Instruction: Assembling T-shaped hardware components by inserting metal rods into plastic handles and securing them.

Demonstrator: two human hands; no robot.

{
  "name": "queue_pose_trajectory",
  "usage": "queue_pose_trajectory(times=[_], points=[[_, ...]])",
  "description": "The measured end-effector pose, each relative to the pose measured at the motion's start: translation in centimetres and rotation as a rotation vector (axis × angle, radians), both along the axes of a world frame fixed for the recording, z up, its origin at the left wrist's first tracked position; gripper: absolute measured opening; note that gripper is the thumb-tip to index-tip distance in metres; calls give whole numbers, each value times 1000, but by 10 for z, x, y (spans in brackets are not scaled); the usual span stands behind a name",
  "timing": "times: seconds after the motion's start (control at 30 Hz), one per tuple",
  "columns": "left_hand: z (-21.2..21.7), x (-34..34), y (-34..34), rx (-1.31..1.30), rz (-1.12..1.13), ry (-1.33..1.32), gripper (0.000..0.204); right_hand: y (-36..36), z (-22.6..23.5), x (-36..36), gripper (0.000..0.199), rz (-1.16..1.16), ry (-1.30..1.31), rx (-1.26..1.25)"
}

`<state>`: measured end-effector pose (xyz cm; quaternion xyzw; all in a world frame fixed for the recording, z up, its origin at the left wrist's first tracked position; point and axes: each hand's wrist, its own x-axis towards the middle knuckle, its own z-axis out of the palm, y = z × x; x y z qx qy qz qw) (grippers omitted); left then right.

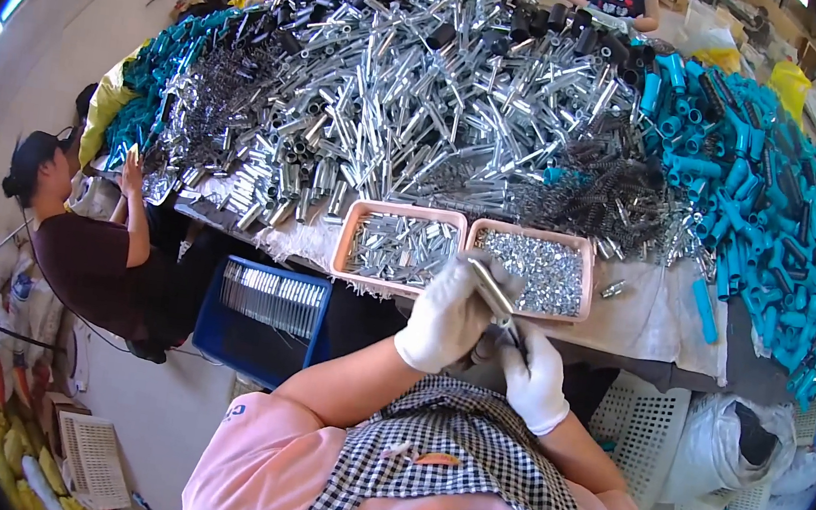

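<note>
Nearest the camera lies the person's black-and-white checked cloth apron (466, 453), worn over a pale pink shirt (253, 469). Beyond it, 2 white-gloved hands meet at a smooth, silver metal tube (492, 290), which is held tilted in front of the pale pink trays. The left hand (444, 318) grasps the tube along its upper part; the right hand (535, 378) grips its lower end, where the fingers partly hide the detail. On the cloth-covered worktop (658, 309), 2 pale pink rectangular plastic trays stand side by side: the left tray (411, 210) contains slender silver metal pieces, the right tray (589, 276) small shiny metal parts. Behind them rises a heap of silver metal tubes (426, 96), with teal plastic tubes (782, 237) at right. At left, a blue plastic crate (235, 361) holds a row of silver pieces, near a co-worker in a dark top (90, 264).
</note>
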<state>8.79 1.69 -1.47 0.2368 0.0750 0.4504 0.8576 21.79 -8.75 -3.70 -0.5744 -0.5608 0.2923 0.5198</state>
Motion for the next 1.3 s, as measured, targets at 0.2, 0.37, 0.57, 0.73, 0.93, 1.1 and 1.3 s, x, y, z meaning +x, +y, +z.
queue_pose_trajectory(times=[0.2, 0.37, 0.57, 0.73, 0.93, 1.1, 1.3], points=[[15, -13, 15, 1401, -212, 779, 45, 6, -10, 8, 44, 101, 278, 6], [16, -18, 90, 1133, 353, 1226, 55, 16, -7, 29, 47, 296, 73, 332], [-14, -29, 204, 1052, 195, 2088, 46, 9, 14, 46, 44, 469, 907, -266], [-14, -27, 194, 1129, 636, 1936, 29, 30, 17, 66, 36, -69, 1400, -351], [-18, -43, 197, 1252, 792, 1493, 24, 8, 40, 42, 33, 107, 832, -493], [-18, -46, 190, 1375, 751, 1549, 20, 13, 30, 38, 31, 31, 813, -478], [-27, -36, 186, 1541, 421, 1718, 17, 29, 5, 42, 31, 16, 1112, -281]])
